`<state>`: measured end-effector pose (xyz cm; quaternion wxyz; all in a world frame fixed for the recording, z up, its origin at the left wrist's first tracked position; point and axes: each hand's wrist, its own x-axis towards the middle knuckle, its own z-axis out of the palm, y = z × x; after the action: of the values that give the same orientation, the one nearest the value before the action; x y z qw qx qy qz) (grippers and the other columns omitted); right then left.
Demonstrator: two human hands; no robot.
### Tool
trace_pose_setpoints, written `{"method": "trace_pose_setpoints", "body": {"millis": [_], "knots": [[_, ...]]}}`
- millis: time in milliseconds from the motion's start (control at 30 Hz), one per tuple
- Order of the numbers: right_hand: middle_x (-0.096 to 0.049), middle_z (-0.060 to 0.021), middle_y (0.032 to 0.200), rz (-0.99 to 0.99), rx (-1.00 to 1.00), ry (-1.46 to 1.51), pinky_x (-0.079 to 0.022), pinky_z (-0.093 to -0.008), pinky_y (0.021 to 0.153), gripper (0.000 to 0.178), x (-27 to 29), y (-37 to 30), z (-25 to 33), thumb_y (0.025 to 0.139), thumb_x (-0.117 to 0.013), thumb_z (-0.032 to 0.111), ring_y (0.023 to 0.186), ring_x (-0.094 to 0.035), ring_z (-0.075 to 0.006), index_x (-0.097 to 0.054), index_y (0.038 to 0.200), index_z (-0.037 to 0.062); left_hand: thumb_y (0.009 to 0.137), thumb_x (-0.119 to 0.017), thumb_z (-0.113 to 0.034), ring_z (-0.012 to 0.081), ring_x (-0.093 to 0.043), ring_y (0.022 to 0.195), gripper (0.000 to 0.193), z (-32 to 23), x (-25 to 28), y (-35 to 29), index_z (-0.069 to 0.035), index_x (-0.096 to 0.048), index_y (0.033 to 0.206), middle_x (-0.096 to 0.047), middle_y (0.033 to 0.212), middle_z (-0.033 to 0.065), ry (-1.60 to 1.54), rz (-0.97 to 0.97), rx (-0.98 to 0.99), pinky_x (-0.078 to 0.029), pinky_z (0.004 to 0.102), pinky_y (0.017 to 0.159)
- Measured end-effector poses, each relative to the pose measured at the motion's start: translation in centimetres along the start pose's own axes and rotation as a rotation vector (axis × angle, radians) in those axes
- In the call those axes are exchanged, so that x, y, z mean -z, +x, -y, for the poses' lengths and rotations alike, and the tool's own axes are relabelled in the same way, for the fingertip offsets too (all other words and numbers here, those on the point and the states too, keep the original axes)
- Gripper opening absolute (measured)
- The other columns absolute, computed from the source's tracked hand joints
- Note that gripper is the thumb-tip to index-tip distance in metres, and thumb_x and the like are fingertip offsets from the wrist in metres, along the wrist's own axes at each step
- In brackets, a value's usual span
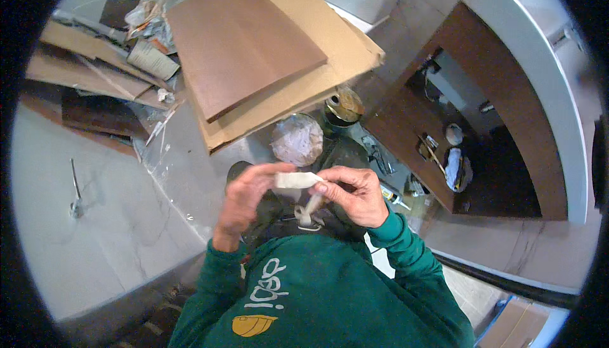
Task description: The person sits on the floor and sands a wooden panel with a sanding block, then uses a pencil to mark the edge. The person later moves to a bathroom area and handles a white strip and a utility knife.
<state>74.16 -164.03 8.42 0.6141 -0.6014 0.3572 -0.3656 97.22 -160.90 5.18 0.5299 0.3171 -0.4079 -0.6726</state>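
Note:
A small white folded strip (294,180), perhaps cloth or paper, is held up in front of my lap. My right hand (358,197) pinches its right end between thumb and fingers. Motion blurs my left hand (244,197), whose fingers reach the strip's left end; whether they grip it I cannot tell. Just below the strip are the pale tied drawstrings (307,215) at my waist. Beyond my hands stands a round container (297,140) with a whitish covering or contents, with an open stained can (344,104) beside it.
A brown panel (247,44) lies on cardboard (355,47) ahead. Wood offcuts (95,63) and crumpled wrapping (149,18) are piled at left. A brown cabinet (406,113) with an opening holds small items at right. A sealant tube (394,197) lies near my right wrist.

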Motion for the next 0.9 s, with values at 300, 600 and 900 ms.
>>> {"method": "trace_pose_setpoints", "body": {"millis": [300, 600, 900], "knots": [[-0.067, -0.0194, 0.098, -0.164, 0.062, -0.691, -0.055, -0.0398, 0.074, 0.023, 2.6, -2.9, -3.3, 0.09, -0.056, 0.011, 0.085, -0.066, -0.0363, -0.066, 0.109, 0.0011, 0.076, -0.069, 0.007, 0.0153, -0.063, 0.087, 0.031, 1.6, -3.3, -0.6, 0.003, -0.068, 0.107, -0.067, 0.095, 0.0102, 0.667, -0.067, 0.077, -0.051, 0.0285, 0.074], [-0.065, -0.0159, 0.067, -0.348, 0.123, -0.216, -0.052, -0.0389, 0.055, 0.009, 1.2, -3.3, -5.3, 0.082, -0.066, 0.013, 0.059, -0.067, -0.0299, -0.068, 0.08, 0.004, 0.089, -0.057, -0.016, 0.0234, -0.065, 0.092, 0.032, 6.4, -3.1, 1.9, 0.009, -0.066, 0.108, -0.067, 0.103, 0.0153, 0.353, -0.044, 0.216, -0.052, 0.0329, 0.082], [-0.055, -0.0128, 0.126, -0.341, 0.217, -0.908, -0.052, -0.0367, 0.081, 0.027, -2.4, -2.0, -9.4, 0.077, -0.072, 0.015, 0.099, -0.064, -0.0281, -0.069, 0.104, 0.0086, 0.1, -0.046, -0.019, 0.0219, -0.058, 0.109, 0.04, 9.8, -3.4, 0.9, 0.005, -0.048, 0.132, -0.062, 0.115, 0.0152, -0.224, -0.355, 0.34, -0.048, 0.0392, 0.092]]}}
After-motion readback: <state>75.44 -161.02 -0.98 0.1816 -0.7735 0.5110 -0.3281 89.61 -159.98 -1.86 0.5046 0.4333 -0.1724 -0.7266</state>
